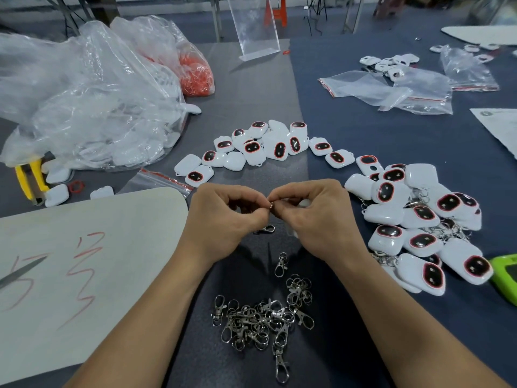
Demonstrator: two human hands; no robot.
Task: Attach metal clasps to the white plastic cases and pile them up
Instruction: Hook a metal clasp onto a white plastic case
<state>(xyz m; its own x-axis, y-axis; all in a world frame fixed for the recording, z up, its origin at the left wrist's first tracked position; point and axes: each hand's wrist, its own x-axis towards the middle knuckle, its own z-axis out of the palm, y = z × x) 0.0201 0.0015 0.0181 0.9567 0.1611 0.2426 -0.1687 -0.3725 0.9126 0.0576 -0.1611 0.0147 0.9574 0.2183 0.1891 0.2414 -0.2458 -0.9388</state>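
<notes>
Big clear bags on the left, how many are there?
2. The nearer bag, stuffed with white cases, fills the far left. The second bag, behind it toward the middle, holds orange-red rings. Others may be hidden behind these.

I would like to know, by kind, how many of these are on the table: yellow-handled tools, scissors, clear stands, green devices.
Yellow-handled tool: 1
Scissors: 1 (only the blade tip shows)
Clear stand: 1
Green device: 1 (cut off by the frame edge)
Total: 4
</notes>
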